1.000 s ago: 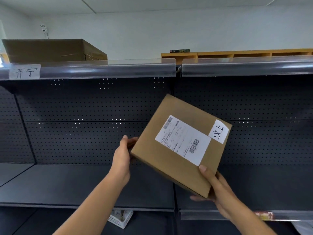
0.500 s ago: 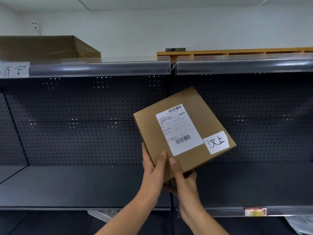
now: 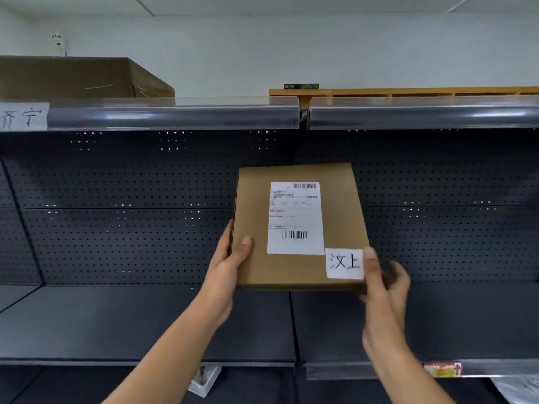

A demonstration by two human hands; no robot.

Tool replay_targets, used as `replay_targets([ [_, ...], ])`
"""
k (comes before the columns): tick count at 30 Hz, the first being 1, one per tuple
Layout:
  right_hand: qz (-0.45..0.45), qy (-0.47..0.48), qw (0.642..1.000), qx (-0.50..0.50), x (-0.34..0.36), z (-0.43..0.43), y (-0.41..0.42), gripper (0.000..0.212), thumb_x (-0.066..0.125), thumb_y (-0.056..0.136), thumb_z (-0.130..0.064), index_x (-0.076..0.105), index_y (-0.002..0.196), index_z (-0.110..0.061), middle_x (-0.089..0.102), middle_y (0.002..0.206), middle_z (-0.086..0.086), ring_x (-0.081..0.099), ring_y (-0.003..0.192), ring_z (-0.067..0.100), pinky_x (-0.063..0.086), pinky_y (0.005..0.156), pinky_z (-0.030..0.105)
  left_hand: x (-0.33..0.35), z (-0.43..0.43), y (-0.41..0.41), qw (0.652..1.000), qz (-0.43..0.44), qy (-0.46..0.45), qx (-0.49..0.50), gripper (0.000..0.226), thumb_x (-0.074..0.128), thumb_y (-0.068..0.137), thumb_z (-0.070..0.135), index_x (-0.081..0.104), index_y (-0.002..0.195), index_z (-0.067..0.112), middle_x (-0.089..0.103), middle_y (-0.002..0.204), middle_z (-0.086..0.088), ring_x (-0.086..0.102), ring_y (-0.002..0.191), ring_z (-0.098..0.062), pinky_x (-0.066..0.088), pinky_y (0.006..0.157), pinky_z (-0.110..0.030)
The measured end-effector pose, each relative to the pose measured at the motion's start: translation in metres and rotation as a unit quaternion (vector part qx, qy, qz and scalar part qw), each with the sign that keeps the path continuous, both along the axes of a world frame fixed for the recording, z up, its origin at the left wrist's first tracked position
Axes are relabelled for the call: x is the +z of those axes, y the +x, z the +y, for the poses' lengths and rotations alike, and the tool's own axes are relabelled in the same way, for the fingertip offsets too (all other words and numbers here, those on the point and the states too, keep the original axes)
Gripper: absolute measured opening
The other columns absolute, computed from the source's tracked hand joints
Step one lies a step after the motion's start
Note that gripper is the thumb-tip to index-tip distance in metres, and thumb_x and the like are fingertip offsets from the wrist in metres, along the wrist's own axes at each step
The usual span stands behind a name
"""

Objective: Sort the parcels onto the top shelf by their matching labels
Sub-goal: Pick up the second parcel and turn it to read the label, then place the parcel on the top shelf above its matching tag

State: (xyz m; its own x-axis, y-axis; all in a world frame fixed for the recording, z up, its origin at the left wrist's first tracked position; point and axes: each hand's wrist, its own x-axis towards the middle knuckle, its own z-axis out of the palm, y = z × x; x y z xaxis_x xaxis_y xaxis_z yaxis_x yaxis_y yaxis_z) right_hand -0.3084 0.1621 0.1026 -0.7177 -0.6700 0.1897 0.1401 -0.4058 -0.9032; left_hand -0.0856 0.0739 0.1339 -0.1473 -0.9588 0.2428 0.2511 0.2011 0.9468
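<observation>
I hold a flat brown cardboard parcel (image 3: 253, 205) upright in front of the dark pegboard, below the top shelf (image 3: 175, 116). It carries a white shipping label (image 3: 294, 218) and a small white tag (image 3: 344, 263) handwritten 汶上. My left hand (image 3: 230, 263) grips its lower left edge, thumb on the front. My right hand (image 3: 382, 278) grips the lower right corner beside the tag. A paper label (image 3: 22, 116) reading 齐宁 is stuck on the top shelf's front rail at far left, under a large brown box (image 3: 73, 77).
The top shelf's right section (image 3: 423, 115) has a clear plastic rail with no label in view. A wooden rack (image 3: 408, 91) stands behind it. The dark middle shelf (image 3: 116, 322) runs below the parcel. A white basket (image 3: 204, 380) sits lower down.
The parcel has been turned from tilted to straight upright. My hands moved apart from its bottom corner to its left and right lower edges.
</observation>
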Motion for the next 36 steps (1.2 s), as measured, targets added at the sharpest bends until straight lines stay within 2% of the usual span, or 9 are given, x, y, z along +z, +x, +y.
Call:
replay_targets([
  [3,0.04,-0.014,0.995,0.093,0.011,0.0,-0.02,0.067,0.06,0.089,-0.065,0.061,0.143,-0.023,0.075,0.131,0.001,0.067,0.129,0.027,0.051,0.106,0.043,0.002,0.0,0.011,1.0,-0.026,-0.01,-0.007,0.055,0.067,0.103,0.028,0.052,0.154,0.041,0.076,0.135,0.015,0.071,0.126,-0.013,0.052,0.109,-0.037],
  [7,0.074,-0.005,0.982,0.174,0.0,-0.003,-0.018,0.069,0.055,0.094,-0.066,0.048,0.157,-0.038,0.063,0.152,-0.01,0.057,0.143,0.015,0.038,0.124,0.048,0.0,0.004,0.006,0.999,-0.03,-0.013,0.022,0.047,0.065,0.104,0.028,0.058,0.148,0.042,0.079,0.127,0.019,0.073,0.117,-0.006,0.053,0.096,-0.027],
  [14,0.048,-0.008,0.985,0.163,-0.004,0.0,-0.009,0.067,0.054,0.094,-0.057,0.047,0.158,-0.038,0.066,0.148,-0.011,0.061,0.137,0.013,0.041,0.122,0.045,-0.008,0.01,0.005,0.998,-0.051,-0.005,0.031,0.047,0.06,0.106,0.026,0.057,0.15,0.041,0.078,0.126,0.022,0.074,0.115,-0.004,0.053,0.092,-0.023],
  [16,0.031,-0.009,0.987,0.155,-0.004,0.001,-0.01,0.063,0.055,0.099,-0.052,0.045,0.159,-0.035,0.068,0.145,-0.01,0.063,0.134,0.014,0.043,0.12,0.044,-0.009,0.013,0.005,0.998,-0.058,-0.003,0.036,0.051,0.06,0.106,0.028,0.053,0.155,0.04,0.077,0.129,0.022,0.072,0.119,-0.004,0.053,0.098,-0.024],
  [20,0.018,-0.002,0.991,0.13,-0.001,0.007,-0.012,0.031,0.055,0.107,-0.039,0.06,0.136,-0.031,0.073,0.127,-0.001,0.069,0.107,0.017,0.052,0.103,0.041,-0.01,0.019,0.007,0.997,-0.064,-0.001,0.038,0.057,0.062,0.105,0.032,0.047,0.16,0.04,0.073,0.137,0.024,0.069,0.123,0.0,0.047,0.115,-0.032],
  [22,0.021,-0.011,0.991,0.128,0.0,0.01,-0.014,0.018,0.057,0.107,-0.034,0.065,0.123,-0.032,0.078,0.114,-0.003,0.07,0.099,0.015,0.052,0.093,0.038,-0.009,0.022,0.006,0.997,-0.061,-0.006,0.038,0.052,0.061,0.106,0.03,0.051,0.156,0.041,0.075,0.132,0.026,0.071,0.118,0.003,0.05,0.108,-0.027],
  [26,0.041,-0.024,0.99,0.13,-0.001,0.016,-0.019,0.018,0.058,0.106,-0.03,0.067,0.122,-0.029,0.081,0.104,-0.009,0.071,0.101,0.017,0.053,0.092,0.039,-0.007,0.031,0.002,0.998,-0.061,-0.003,0.029,0.04,0.057,0.108,0.025,0.058,0.141,0.048,0.078,0.117,0.032,0.074,0.103,0.01,0.05,0.087,-0.014],
  [32,0.036,-0.028,0.992,0.119,0.001,0.032,-0.032,0.016,0.056,0.107,-0.03,0.066,0.118,-0.026,0.078,0.107,0.0,0.071,0.094,0.016,0.052,0.085,0.037,0.0,0.046,-0.013,0.997,-0.074,-0.013,0.02,0.036,0.056,0.109,0.024,0.062,0.132,0.05,0.079,0.115,0.029,0.075,0.101,0.007,0.052,0.085,-0.016],
  [36,0.037,-0.022,0.993,0.109,-0.001,0.05,-0.04,0.017,0.055,0.107,-0.031,0.065,0.12,-0.024,0.077,0.107,0.002,0.072,0.092,0.015,0.053,0.082,0.036,0.0,0.057,-0.024,0.998,-0.065,-0.004,0.006,0.041,0.057,0.107,0.027,0.06,0.145,0.043,0.079,0.123,0.022,0.075,0.104,0.003,0.052,0.087,-0.021],
])
